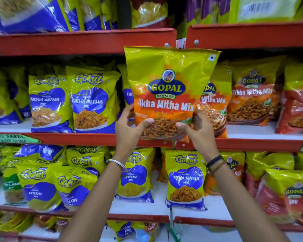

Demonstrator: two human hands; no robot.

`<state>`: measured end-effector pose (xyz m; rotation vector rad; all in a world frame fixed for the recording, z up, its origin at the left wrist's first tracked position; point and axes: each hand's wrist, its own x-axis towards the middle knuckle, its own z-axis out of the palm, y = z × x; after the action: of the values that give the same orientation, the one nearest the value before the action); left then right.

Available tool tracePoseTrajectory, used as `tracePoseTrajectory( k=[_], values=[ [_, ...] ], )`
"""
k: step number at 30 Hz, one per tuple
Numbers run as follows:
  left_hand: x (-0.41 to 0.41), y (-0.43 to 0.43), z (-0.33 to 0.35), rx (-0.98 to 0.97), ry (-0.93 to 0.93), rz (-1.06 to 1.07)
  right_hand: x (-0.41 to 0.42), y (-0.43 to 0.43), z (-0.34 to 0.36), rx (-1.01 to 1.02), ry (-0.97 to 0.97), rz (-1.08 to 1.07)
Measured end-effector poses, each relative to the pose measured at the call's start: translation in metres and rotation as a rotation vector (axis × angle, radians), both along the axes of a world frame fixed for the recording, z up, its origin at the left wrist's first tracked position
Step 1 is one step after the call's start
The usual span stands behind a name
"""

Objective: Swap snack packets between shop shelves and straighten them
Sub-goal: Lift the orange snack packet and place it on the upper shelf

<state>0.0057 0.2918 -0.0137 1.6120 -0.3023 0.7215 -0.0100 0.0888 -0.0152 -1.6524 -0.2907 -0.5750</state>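
A Gopal Tikha Mitha Mix packet [166,91] is gripped at its base by the left hand [129,126] and the right hand [198,130], lifted before the middle shelf [87,137] and seemingly not yet placed, so the swap appears unfinished.

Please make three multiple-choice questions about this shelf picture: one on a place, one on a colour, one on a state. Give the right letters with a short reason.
1. Where is the held Gopal packet?
A. in front of the middle shelf
B. lying on the lowest shelf
C. on the floor

2. What colour are the shelf edges?
A. blue
B. red
C. white

3. How is the packet held?
A. by one hand at the top
B. by both hands at the bottom
C. by nobody

Answers:
1 A, it covers the middle row.
2 B, the front strips are red.
3 B, the left hand and right hand grip its lower corners.
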Motion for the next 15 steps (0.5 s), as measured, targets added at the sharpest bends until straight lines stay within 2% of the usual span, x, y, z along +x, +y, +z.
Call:
tracePoseTrajectory(
  k=[11, 15],
  values=[
    [-0.067, -0.085, -0.026, 0.101, 0.205, -0.005, -0.072, -0.093, -0.04, 0.135, 0.187, -0.015],
    [-0.084, -0.11, -0.048, 0.106, 0.304, -0.021, -0.088, -0.117, -0.06, 0.111, 0.253, -0.054]
  ],
)
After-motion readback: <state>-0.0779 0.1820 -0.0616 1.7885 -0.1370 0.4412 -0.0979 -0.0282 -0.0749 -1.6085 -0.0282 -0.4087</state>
